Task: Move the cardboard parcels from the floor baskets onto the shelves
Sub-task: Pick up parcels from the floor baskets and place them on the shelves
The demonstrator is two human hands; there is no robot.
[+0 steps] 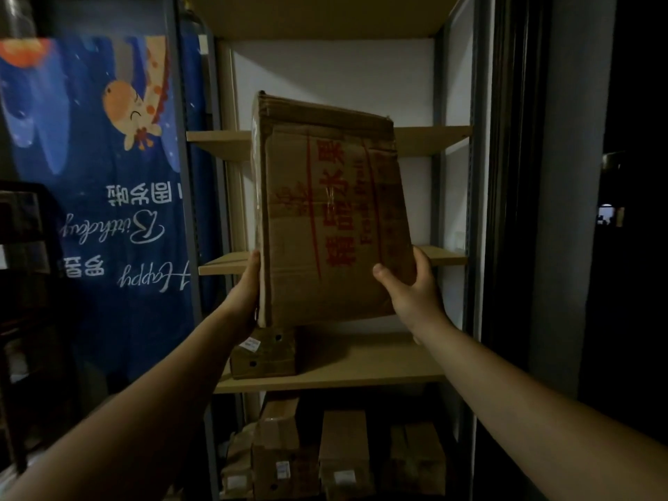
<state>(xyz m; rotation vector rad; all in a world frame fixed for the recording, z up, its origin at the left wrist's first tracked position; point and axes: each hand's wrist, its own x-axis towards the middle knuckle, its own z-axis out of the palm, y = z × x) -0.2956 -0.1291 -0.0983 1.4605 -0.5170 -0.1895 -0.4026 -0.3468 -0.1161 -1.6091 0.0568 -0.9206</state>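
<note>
A large brown cardboard parcel with red printed characters is held up in the air in front of the shelf unit, tilted slightly. My left hand grips its lower left edge, fingers hidden behind the box. On the lower right corner my right hand holds it, thumb on the front face and fingers curled round the side. The parcel hangs at the height of the middle shelves, above the lower shelf board. No floor basket is in view.
A small cardboard box with round holes stands on the lower shelf board, left side. Several parcels fill the bottom shelf. A blue birthday banner hangs at left beside the grey shelf post. Dark doorway at right.
</note>
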